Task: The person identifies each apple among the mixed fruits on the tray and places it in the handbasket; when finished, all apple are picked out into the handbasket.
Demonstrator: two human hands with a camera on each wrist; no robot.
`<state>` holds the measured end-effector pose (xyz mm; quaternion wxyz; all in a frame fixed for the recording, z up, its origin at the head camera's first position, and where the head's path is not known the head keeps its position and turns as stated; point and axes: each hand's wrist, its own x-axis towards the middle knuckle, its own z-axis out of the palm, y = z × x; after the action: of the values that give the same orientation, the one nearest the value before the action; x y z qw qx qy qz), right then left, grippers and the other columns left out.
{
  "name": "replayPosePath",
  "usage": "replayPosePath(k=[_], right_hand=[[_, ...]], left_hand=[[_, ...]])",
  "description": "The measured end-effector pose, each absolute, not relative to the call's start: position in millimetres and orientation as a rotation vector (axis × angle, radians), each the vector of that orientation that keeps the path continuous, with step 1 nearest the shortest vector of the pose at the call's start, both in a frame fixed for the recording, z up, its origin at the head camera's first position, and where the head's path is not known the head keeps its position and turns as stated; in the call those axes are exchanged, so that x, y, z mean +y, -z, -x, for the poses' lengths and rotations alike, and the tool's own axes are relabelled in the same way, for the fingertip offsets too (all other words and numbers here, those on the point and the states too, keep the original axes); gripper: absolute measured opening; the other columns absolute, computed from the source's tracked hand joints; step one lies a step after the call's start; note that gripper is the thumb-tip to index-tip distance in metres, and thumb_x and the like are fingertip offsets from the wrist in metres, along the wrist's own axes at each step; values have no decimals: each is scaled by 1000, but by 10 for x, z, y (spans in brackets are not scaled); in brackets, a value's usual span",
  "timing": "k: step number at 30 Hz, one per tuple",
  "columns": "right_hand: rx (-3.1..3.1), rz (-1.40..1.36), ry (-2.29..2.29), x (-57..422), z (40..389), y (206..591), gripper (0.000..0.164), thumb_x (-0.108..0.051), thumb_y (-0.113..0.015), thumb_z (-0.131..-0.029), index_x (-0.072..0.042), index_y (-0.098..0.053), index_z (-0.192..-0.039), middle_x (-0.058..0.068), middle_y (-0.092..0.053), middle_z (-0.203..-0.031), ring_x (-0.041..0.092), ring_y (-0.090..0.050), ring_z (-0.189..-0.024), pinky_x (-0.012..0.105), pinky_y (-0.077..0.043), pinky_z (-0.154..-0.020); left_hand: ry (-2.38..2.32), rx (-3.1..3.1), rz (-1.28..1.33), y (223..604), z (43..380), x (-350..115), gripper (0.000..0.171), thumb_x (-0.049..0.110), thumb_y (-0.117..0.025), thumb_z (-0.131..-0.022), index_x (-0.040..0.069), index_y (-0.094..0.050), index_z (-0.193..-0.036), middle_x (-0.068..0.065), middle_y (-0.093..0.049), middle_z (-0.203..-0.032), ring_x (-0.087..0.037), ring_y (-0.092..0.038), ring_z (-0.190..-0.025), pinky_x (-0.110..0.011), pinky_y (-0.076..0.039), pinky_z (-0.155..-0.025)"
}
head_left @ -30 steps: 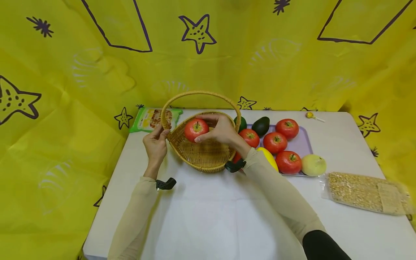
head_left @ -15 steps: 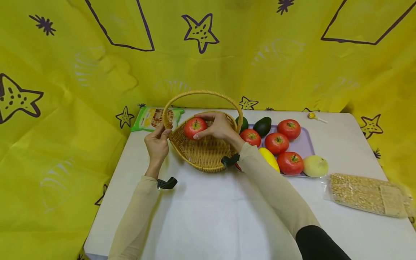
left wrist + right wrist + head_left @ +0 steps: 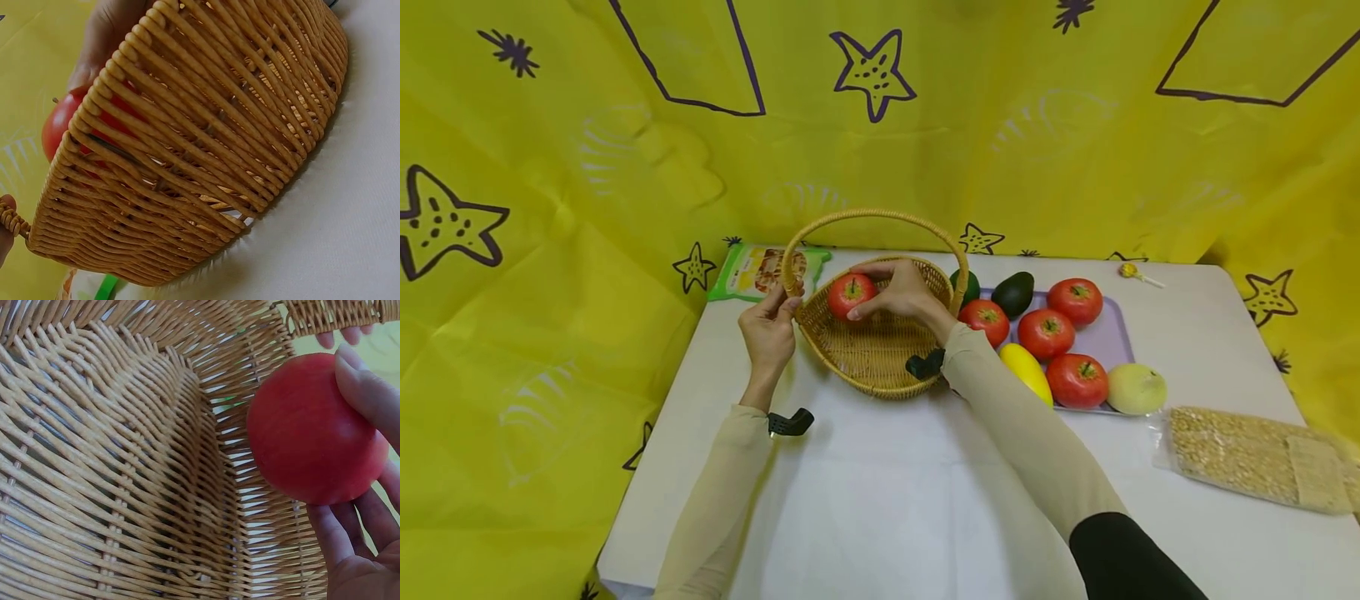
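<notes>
A wicker basket (image 3: 868, 379) with a tall arched handle (image 3: 880, 213) stands on the white table. My left hand (image 3: 769, 332) grips the foot of that handle at the basket's left end. A red apple (image 3: 850, 293) with a short stem is held in my right hand (image 3: 904, 293), over the left part of the basket. Thumb and fingers wrap the apple (image 3: 315, 431) in the right wrist view, beside the woven wall. From the left wrist, the apple (image 3: 58, 128) shows partly above the rim, the rest behind the weave. The visible basket floor is bare.
Right of the basket, a purple tray (image 3: 1108, 333) holds several red apples (image 3: 1046, 334), dark green avocados (image 3: 1012, 294), a yellow fruit (image 3: 1026, 373) and a pale round fruit (image 3: 1137, 388). A green packet (image 3: 767, 273), a lollipop (image 3: 1129, 271) and a bag of corn kernels (image 3: 1247, 454) lie around.
My right hand has brought the apple slightly lower and left, towards the basket's left end. My left hand keeps its grip on the handle. The head view has drifted slightly.
</notes>
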<state>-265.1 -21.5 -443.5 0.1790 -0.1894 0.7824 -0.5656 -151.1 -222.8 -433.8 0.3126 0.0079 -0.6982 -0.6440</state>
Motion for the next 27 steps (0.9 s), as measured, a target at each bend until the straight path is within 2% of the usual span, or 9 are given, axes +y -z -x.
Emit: replayPosePath(k=[7,16,18,24,27], right_hand=[[2243,537,1535,-192,2692,4554,71,-23,-101,-51,-24,-75,-117,0,-70,-122,18,-60,-117,33,-55,-97],[2300,546,1454,-217,2728,4603,69,-22,-100,-54,-23,-75,-118,1,-69,-124,20,-58,-120,34,-54,-99],[2320,539,1423,-221,2731,4607,69,-24,-100,-54,-24,-75,-118,1,-69,-125,20,-58,-121,34,-53,-100],[2331,523,1402,-213,2733,4613,70,-25,-99,-55,-24,-74,-120,1,-69,-126,21,-59,-120,34,-53,-99],[2328,506,1405,-204,2731,4618,69,-24,-99,-55,-23,-74,-120,2,-67,-129,23,-56,-124,36,-52,-102]], left_hand=[[1620,-1893,-52,4337,1502,-2191,35,-12,-65,-88,-15,-58,-123,-31,-67,-104,-26,-72,-93,-20,-59,-81],[1575,-1898,-73,4344,1481,-2228,34,-11,-65,-89,-15,-58,-122,-33,-66,-105,-2,-70,-85,-16,-59,-77],[1576,-1897,-61,4342,1475,-2232,34,-12,-65,-89,-15,-58,-122,-34,-67,-104,-6,-71,-85,-16,-59,-78],[1563,-1911,-43,4337,1473,-2220,35,-11,-65,-89,-14,-58,-123,-32,-67,-104,-28,-72,-91,-17,-60,-78],[1597,-1898,-24,4349,1486,-2215,35,-11,-65,-89,-14,-59,-124,-32,-67,-106,-31,-72,-93,-19,-60,-79]])
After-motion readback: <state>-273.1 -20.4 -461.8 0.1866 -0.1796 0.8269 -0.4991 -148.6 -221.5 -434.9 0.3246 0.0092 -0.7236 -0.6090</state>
